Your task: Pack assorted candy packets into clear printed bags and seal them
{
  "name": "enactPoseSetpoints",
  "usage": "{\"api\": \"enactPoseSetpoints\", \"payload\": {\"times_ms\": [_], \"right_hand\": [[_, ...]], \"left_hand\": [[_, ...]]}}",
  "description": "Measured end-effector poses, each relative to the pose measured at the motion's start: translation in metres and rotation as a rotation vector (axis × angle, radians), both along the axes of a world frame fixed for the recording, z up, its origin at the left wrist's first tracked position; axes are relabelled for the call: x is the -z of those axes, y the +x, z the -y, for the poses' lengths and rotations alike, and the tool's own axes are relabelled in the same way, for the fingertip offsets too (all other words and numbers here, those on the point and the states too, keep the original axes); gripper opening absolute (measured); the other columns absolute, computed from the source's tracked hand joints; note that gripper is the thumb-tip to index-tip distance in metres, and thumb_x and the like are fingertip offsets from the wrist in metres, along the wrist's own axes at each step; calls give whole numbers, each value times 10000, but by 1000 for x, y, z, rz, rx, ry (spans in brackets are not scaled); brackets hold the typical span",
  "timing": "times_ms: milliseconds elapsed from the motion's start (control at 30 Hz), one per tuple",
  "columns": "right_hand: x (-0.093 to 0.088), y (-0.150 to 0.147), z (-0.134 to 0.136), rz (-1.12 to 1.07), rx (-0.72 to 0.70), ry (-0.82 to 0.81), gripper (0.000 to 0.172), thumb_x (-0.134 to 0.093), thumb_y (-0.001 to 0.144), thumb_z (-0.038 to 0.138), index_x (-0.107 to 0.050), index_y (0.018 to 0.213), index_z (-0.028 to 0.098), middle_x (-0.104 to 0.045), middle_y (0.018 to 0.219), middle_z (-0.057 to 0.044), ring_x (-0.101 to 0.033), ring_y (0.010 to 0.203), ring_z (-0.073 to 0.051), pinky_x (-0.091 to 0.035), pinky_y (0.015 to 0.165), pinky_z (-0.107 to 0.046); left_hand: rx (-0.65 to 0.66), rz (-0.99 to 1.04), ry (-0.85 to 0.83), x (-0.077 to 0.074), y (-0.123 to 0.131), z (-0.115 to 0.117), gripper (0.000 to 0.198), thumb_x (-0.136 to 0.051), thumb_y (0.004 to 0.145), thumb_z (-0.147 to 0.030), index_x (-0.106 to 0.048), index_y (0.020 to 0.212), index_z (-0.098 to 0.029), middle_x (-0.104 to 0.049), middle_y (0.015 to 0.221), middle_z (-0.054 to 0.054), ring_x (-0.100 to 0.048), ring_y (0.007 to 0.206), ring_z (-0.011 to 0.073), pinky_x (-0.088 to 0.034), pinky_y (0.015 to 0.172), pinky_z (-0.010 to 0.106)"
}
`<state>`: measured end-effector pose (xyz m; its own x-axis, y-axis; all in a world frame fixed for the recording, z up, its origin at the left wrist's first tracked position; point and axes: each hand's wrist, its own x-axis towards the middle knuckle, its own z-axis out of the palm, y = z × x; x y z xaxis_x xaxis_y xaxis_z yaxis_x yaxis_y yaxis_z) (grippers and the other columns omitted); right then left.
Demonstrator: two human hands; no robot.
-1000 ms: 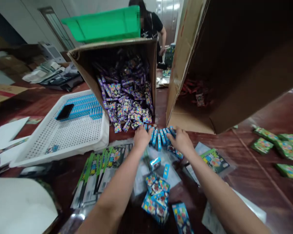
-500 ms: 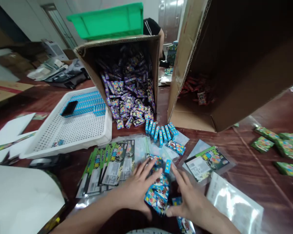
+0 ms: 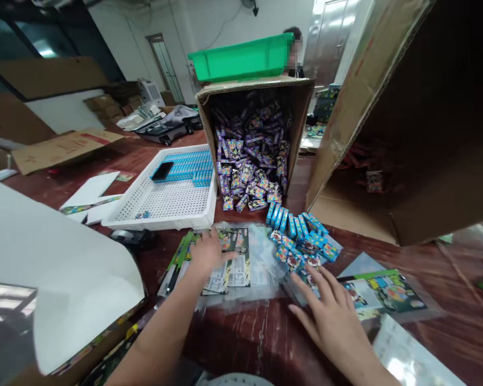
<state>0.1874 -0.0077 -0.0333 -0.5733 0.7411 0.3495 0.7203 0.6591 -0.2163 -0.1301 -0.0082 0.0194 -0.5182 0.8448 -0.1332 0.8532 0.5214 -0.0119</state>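
My left hand (image 3: pixel 207 251) rests over a fanned row of printed plastic bags (image 3: pixel 238 271), green and black with a white label panel. Its fingers are spread, and nothing shows in its grip. Beside a loose cluster of small blue candy boxes (image 3: pixel 293 260), my right hand (image 3: pixel 332 308) lies with its fingers apart, the tips at the nearest boxes. Just beyond that cluster, more narrow blue boxes (image 3: pixel 292 225) stand on edge in a curved row. Clear plastic bags (image 3: pixel 261 268) lie between the hands, partly under the boxes.
A cardboard carton (image 3: pixel 204 123) of purple packets lies on its side, a green bin (image 3: pixel 241 59) on top. Left of it is a white perforated tray (image 3: pixel 161 220) with blue boxes and a black phone (image 3: pixel 162 171). Another carton (image 3: pixel 346 214) stands at right. A person is behind.
The cluster of blue boxes has moved away from me, up against the standing row. My left hand has left it for the printed bags. The view has turned left.
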Motion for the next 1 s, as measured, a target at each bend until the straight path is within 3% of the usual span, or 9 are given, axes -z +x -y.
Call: {"api": "enactPoseSetpoints", "payload": {"times_ms": [100, 233, 333, 433, 533, 600, 700, 767, 1000], "right_hand": [[-2, -12, 4, -21, 18, 30, 430, -597, 945, 419, -603, 1359, 304, -513, 1487, -131, -376, 1424, -417, -379, 1100, -645], [-20, -36, -10, -110, -19, 69, 410, -588, 961, 380, -617, 1346, 240, -549, 1430, -156, -385, 1424, -385, -354, 1138, -610], [-31, -60, -14, -116, -124, 46, 363, -581, 970, 359, -631, 1308, 239, -564, 1416, -142, -417, 1391, -367, -383, 1116, -597], [-34, -85, -12, -142, -220, 7, 349, -587, 971, 340, -631, 1295, 219, -565, 1408, -150, -430, 1367, -365, -400, 1103, -600], [-38, -105, -12, -225, -303, -39, 360, -571, 985, 295, -592, 1331, 198, -551, 1408, -157, -450, 1355, -340, -432, 1099, -574], [-43, -114, -15, -294, -345, -81, 414, -535, 1007, 264, -512, 1411, 175, -525, 1439, -165, -461, 1367, -300, -457, 1106, -522], [-53, -120, -23, -353, -364, -139, 440, -492, 1030, 246, -444, 1463, 181, -550, 1423, -159, -523, 1335, -265, -497, 1084, -491], [-60, -117, -30, -366, -350, -181, 365, -508, 1026, 251, -518, 1387, 201, -630, 1303, -134, -604, 1230, -257, -542, 1026, -478], [-77, -72, -33, -229, -209, -242, 75, -646, 959, 276, -638, 980, 204, -672, 1000, -76, -672, 961, -250, -587, 836, -422]], "left_hand": [[1, 50, -11, 13, -18, 16, 912, -749, 800, -537, -379, 1474, -48, -583, 1289, 285, -609, 1176, 417, -485, 951, 456], [15, 91, 84, 27, -23, 23, 763, -678, 888, -384, -350, 1480, -32, -588, 1309, 261, -581, 1249, 358, -431, 1050, 415], [-30, 141, 143, 35, -25, 25, 833, -693, 872, -413, -309, 1504, -31, -533, 1382, 269, -555, 1291, 361, -424, 1082, 431], [-131, 335, 298, 40, -30, 30, 895, -739, 819, -315, -273, 1541, -67, -496, 1430, 259, -584, 1269, 341, -468, 1059, 432], [-168, 614, 511, 33, -32, 42, 792, -673, 848, -242, -321, 1551, -143, -585, 1393, 181, -631, 1213, 286, -509, 1029, 412], [-56, 859, 581, 21, -28, 54, 620, -624, 897, -272, -462, 1489, -186, -655, 1343, 122, -660, 1169, 262, -522, 1020, 402], [198, 1172, 517, 4, -9, 68, 393, -629, 926, -340, -671, 1296, -211, -729, 1232, 68, -690, 1086, 244, -536, 1001, 387], [272, 1270, 486, 0, 7, 72, 354, -648, 928, -350, -708, 1248, -210, -745, 1195, 60, -694, 1058, 236, -541, 988, 382], [254, 1422, 467, 2, 56, 59, 352, -620, 954, -283, -704, 1290, -220, -754, 1217, 48, -703, 1098, 236, -540, 997, 373]]}}
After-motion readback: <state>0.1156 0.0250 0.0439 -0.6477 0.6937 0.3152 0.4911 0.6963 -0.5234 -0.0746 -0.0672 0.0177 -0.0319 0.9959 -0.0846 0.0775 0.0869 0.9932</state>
